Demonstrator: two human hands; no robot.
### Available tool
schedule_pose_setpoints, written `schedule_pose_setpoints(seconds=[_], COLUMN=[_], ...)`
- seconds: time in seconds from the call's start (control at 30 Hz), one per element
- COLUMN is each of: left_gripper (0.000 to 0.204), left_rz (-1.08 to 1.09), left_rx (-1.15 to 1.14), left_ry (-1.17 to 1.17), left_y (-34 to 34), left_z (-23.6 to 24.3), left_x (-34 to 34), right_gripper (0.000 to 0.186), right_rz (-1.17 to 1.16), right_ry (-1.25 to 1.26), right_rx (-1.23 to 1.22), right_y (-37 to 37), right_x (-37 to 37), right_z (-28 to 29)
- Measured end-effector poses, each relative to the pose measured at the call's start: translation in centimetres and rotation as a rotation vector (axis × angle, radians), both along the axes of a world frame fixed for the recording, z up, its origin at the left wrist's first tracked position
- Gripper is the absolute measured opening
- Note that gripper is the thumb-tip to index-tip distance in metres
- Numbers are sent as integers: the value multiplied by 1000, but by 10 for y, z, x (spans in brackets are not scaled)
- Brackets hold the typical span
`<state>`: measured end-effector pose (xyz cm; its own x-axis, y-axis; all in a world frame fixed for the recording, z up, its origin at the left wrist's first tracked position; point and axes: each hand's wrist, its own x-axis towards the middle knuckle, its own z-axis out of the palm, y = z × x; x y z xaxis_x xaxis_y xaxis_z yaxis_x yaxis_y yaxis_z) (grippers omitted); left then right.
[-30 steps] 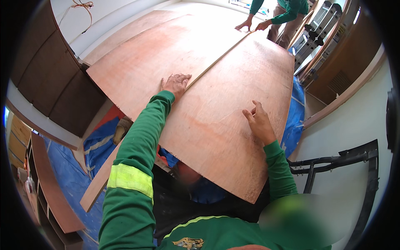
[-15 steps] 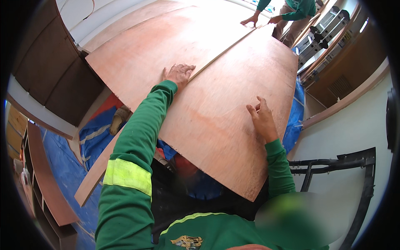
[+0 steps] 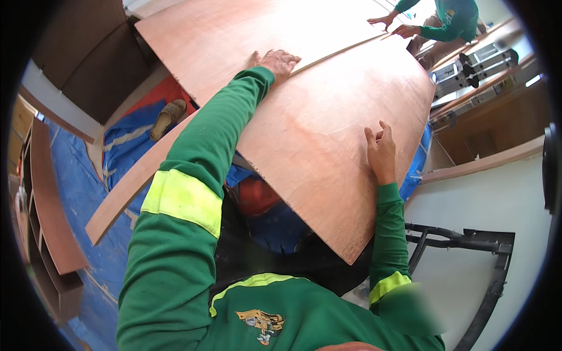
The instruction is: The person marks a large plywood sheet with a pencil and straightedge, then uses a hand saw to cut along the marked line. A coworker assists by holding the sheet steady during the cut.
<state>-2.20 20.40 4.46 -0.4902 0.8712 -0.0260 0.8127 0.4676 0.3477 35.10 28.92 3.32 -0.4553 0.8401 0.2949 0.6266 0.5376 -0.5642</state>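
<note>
Head view: my left hand [image 3: 278,63] lies flat by the near end of the strip [image 3: 345,51] on the panel [image 3: 316,137]; my right hand [image 3: 381,151], half-curled, looks empty; even pressure should prevent slipping.

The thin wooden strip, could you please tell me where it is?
In the head view, the thin wooden strip lies on the plywood sheet, running from the left hand toward the co-worker's hands at upper right.

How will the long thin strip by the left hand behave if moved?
The strip is probably light and flexible, being so slender for its length. It would likely slide when pushed, since it lies on a smooth-looking sheet.
</note>
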Motion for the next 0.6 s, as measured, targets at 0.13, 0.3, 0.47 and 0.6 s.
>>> schedule_pose_setpoints(seconds=[0.13, 0.3, 0.47, 0.6], left_gripper=[51, 51, 51, 51], left_rz=[14, 9, 22, 24], left_rx=[-3, -4, -17, -19], left_ry=[-7, 22, 33, 17], left_y=[2, 4, 4, 3], left_z=[-1, -4, -4, -2], left_x=[0, -3, -2, -1], right_gripper=[60, 60, 60, 61], right_rz=[-26, -64, -60, -60], right_ry=[-12, -35, -84, -70], right_rx=[42, 35, 71, 53], right_y=[-6, -9, -9, -9], right_x=[-3, -7, -8, -8], right_z=[-2, -1, -2, -1])
